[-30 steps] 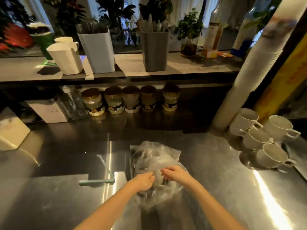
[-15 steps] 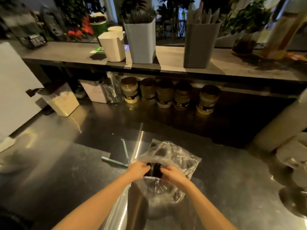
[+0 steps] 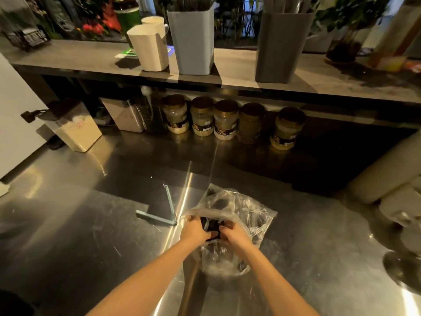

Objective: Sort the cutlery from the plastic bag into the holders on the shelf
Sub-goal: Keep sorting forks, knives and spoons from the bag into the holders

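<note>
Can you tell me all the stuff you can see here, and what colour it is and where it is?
plastic bag: 1, clear, on the metal counter, dark cutlery inside
clip: 1, pale blue, open, on the counter left of the bag
jars: 5, brownish with dark lids, in a row under the shelf
tall holders: 2, light grey and dark grey, on the shelf
white holder: 1, on the shelf, left of the grey ones
white cup: 1, behind the white holder
tubs: 2, pale, under the shelf at the left
plants: green, red flowers at the left, behind the shelf
left hand: gripping the bag's mouth
right hand: gripping the bag's mouth
</note>
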Demonstrator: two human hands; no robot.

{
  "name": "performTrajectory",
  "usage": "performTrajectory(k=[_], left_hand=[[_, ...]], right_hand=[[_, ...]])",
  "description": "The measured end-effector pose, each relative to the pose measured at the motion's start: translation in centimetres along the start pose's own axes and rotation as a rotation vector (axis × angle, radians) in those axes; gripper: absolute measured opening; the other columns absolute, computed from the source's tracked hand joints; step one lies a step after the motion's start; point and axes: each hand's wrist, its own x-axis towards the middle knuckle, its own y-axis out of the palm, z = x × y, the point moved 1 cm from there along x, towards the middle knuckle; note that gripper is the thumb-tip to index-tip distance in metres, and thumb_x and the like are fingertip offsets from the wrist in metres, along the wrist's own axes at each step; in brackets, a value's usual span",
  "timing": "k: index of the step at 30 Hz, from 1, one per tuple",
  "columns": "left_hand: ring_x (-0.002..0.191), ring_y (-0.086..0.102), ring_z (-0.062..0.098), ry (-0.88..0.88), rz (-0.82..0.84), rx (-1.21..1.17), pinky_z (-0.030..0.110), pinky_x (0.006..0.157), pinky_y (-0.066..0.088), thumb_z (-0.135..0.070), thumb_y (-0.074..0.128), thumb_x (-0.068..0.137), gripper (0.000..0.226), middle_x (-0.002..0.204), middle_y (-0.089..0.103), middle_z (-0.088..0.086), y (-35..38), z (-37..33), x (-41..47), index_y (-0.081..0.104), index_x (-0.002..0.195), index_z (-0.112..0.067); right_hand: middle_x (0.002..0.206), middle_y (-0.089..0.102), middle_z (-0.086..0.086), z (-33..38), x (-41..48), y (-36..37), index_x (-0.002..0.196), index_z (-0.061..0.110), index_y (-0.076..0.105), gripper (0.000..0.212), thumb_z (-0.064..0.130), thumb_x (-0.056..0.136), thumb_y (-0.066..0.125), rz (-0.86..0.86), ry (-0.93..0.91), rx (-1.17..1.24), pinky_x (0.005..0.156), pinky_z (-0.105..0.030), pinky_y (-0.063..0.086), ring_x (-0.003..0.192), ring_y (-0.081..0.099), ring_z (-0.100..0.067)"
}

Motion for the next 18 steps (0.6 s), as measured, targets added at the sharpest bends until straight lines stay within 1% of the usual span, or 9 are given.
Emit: performTrajectory(k=[1,3,5,6,8,11,14,16,18], left_hand=[[0.11,0.057,0.021,0.007,-0.016,0.017,0.029,0.092,0.047,-0.058,0.075,0.065,0.083,0.122,0.058,0.005,-0.2,0.0,0.1,0.046,0.129,-0.014],[0.112,0.057,0.022,0.013,-0.007,0.006,0.029,0.093,0.047,-0.063,0.074,0.062,0.087,0.124,0.058,0.005,-0.4,-0.3,0.3,0.047,0.129,-0.014],[0.113,0.057,0.023,0.02,0.043,-0.014,0.031,0.094,0.047,-0.063,0.074,0.064,0.087,0.125,0.059,0.006,-0.5,-0.7,0.3,0.047,0.13,-0.013],[0.113,0.057,0.024,0.018,0.068,-0.016,0.031,0.093,0.047,-0.06,0.074,0.067,0.084,0.125,0.059,0.007,-0.5,-0.9,0.2,0.047,0.13,-0.012],[0.114,0.057,0.024,0.008,0.094,-0.001,0.03,0.093,0.047,-0.054,0.073,0.072,0.077,0.125,0.059,0.007,-0.4,-1.0,0.4,0.047,0.129,-0.01],[0.116,0.055,0.023,-0.011,0.125,0.014,0.03,0.096,0.046,-0.053,0.071,0.075,0.076,0.129,0.057,0.007,0.1,-1.0,0.6,0.047,0.132,-0.009],[0.12,0.053,0.024,-0.036,0.168,-0.032,0.03,0.099,0.044,-0.051,0.072,0.075,0.08,0.132,0.054,0.009,0.7,-1.4,0.8,0.044,0.136,-0.007],[0.122,0.052,0.024,-0.054,0.186,-0.092,0.028,0.1,0.042,-0.045,0.073,0.077,0.078,0.134,0.053,0.011,1.1,-1.8,0.8,0.042,0.137,-0.005],[0.122,0.051,0.023,-0.088,0.195,-0.172,0.024,0.097,0.042,-0.037,0.07,0.083,0.068,0.133,0.053,0.012,1.3,-2.0,0.5,0.043,0.135,-0.003]], right_hand=[[0.092,0.07,-0.006,-0.1,0.0,0.1,0.101,0.023,0.065,0.019,0.02,0.086,0.054,-0.007,0.01,0.021,0.077,-0.043,0.057,0.084,0.068,-0.024],[0.085,0.068,-0.006,0.0,-0.2,0.3,0.093,0.022,0.065,0.016,0.017,0.083,0.054,-0.021,0.036,0.069,0.071,-0.038,0.058,0.075,0.066,-0.021],[0.079,0.062,-0.014,0.3,-0.6,0.6,0.088,0.011,0.063,0.014,0.006,0.086,0.05,0.01,0.101,0.199,0.06,-0.032,0.051,0.068,0.058,-0.021],[0.08,0.059,-0.018,0.4,-0.7,0.8,0.087,0.006,0.061,0.015,0.002,0.088,0.047,0.032,0.132,0.252,0.058,-0.03,0.048,0.068,0.056,-0.022],[0.082,0.062,-0.018,0.2,-0.9,0.9,0.09,0.003,0.061,0.017,0.0,0.091,0.044,0.053,0.18,0.329,0.062,-0.03,0.049,0.071,0.059,-0.024],[0.078,0.069,-0.011,-0.2,-1.1,0.8,0.104,0.005,0.062,0.03,-0.006,0.093,0.036,0.097,0.205,0.395,0.068,-0.032,0.054,0.069,0.066,-0.019],[0.096,0.071,-0.016,-0.7,-1.1,0.6,0.118,0.01,0.059,0.044,-0.011,0.09,0.033,0.123,0.196,0.409,0.084,-0.039,0.054,0.084,0.069,-0.024],[0.103,0.069,-0.016,-0.6,-1.4,0.6,0.12,0.011,0.058,0.043,-0.009,0.092,0.032,0.137,0.183,0.426,0.081,-0.036,0.055,0.091,0.068,-0.026],[0.105,0.069,-0.016,-0.4,-1.9,0.6,0.119,0.011,0.059,0.04,-0.006,0.095,0.032,0.147,0.179,0.455,0.075,-0.033,0.055,0.094,0.068,-0.026]])
